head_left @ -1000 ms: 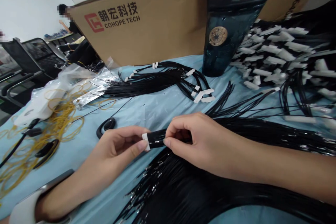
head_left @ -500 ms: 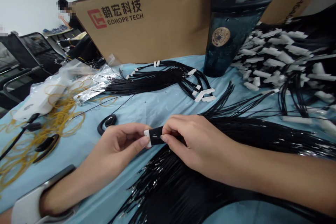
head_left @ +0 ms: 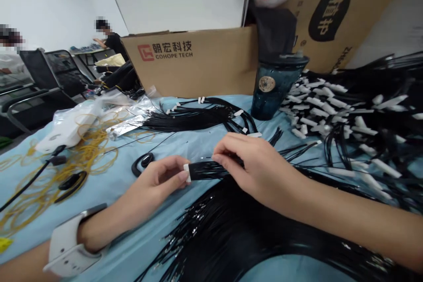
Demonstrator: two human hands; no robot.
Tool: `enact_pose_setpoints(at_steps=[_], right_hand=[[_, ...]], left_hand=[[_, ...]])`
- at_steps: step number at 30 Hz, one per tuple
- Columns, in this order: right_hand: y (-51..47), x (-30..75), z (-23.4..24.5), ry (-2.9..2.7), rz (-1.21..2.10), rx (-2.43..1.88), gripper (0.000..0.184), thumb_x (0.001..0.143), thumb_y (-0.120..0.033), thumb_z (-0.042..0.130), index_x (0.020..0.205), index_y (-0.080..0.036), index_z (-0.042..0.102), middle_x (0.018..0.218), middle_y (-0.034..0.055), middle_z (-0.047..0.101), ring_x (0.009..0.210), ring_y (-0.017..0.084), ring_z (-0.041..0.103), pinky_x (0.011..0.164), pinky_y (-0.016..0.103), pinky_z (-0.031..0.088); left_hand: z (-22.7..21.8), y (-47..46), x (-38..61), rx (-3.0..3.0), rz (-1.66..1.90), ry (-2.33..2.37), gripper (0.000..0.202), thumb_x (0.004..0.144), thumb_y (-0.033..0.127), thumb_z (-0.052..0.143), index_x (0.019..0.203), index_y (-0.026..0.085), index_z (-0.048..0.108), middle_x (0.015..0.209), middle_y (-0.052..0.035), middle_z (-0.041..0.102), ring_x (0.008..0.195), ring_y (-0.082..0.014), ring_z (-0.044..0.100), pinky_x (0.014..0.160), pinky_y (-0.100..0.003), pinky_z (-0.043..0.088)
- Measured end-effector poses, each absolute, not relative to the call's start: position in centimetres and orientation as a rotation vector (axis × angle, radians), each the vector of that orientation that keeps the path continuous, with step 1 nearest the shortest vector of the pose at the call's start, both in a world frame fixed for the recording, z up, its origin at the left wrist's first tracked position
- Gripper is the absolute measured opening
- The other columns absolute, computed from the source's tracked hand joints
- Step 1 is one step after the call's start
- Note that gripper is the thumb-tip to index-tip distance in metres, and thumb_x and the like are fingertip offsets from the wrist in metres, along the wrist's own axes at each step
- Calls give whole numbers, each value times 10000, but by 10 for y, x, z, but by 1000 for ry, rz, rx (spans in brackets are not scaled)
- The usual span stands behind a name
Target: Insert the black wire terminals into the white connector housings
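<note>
My left hand pinches a small white connector between thumb and fingertips. A flat row of black wires runs out of the connector to the right, passing under my right hand. My right thumb and index finger are pressed together on a thin black wire, whose short shiny tip points left, just above the row and apart from the connector. Below my hands lies a large bundle of loose black wires with shiny metal ends. My right hand's other fingers are partly hidden.
Finished-looking black cables lie behind my hands. A heap of white connectors is at right, near a dark blue tumbler. Yellow rubber bands, a white device and a black earpiece lie left. A cardboard box stands behind.
My right hand has moved slightly up and right from the row of wires, so more of the row shows, and a wire tip now shows at its fingertips. The camera view has tilted upward.
</note>
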State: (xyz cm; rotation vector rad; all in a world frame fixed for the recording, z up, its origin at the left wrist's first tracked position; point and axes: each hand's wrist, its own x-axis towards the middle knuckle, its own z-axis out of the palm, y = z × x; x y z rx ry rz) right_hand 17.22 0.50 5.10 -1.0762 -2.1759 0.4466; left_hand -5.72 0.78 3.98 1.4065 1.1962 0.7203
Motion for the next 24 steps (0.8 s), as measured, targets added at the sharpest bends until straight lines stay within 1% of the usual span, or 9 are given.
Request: enact_pose_setpoints(at_steps=[4,9,11,13,16,18,20,22,24], right_hand=[[5,186,76,-2271,62,-1074,173,942,-42,576,823,-147,645,751,24,686,634,169,623,574,288,404],[0,201,103,-2178,-575,-1013,227,981,-54,515,843,-140,674,774,69,704,664,218,656,609,330,414],[-6,200,108,-2148,-501,-989,239,1013,-85,514,845,-153,670,753,40,703,642,190,649,606,310,429],[-12,193,106,-2248,-153,-920,244,1043,-117,523,864,-163,681,767,6,715,657,148,661,614,263,465],[-18,179,94,-2504,230,-782,222,1079,-245,550,993,-141,726,938,51,730,825,163,695,746,257,535],[-15,174,83,-2609,253,-850,257,1063,-339,596,1159,-132,714,1131,103,708,1006,212,686,885,317,550],[-6,172,72,-2636,209,-1017,368,1020,-379,666,1287,-126,662,1263,138,675,1155,268,647,1001,404,528],[5,175,65,-2617,145,-1167,461,961,-367,743,1314,-90,634,1292,179,668,1212,329,625,1032,492,509],[15,180,64,-2603,94,-1244,435,911,-311,786,1244,-63,656,1243,199,690,1172,353,648,991,510,520]], left_hand=[[30,8,-62,1403,765,1187,242,792,442,818,863,223,745,731,27,697,724,-165,629,672,-253,519],[24,10,-65,1418,771,1197,280,799,477,799,893,216,767,752,7,710,738,-185,646,693,-285,539],[26,10,-64,1433,766,1201,288,808,468,792,944,215,775,765,2,719,743,-189,656,701,-294,548],[30,9,-64,1463,755,1191,314,810,458,790,1015,221,776,777,-2,728,754,-201,669,700,-304,557],[39,5,-62,1530,747,1171,348,828,435,779,1122,250,750,813,-6,740,799,-224,688,716,-324,576],[43,3,-61,1581,753,1169,318,866,418,750,1142,260,741,811,-2,734,803,-224,693,723,-329,587],[45,3,-60,1638,778,1171,293,894,408,722,1146,257,740,801,3,730,767,-211,693,715,-325,592],[47,3,-61,1704,815,1170,268,913,390,702,1137,250,746,801,1,736,746,-202,698,707,-319,597],[48,4,-64,1779,865,1164,211,935,358,686,1099,245,756,810,-6,748,752,-198,708,690,-302,598]])
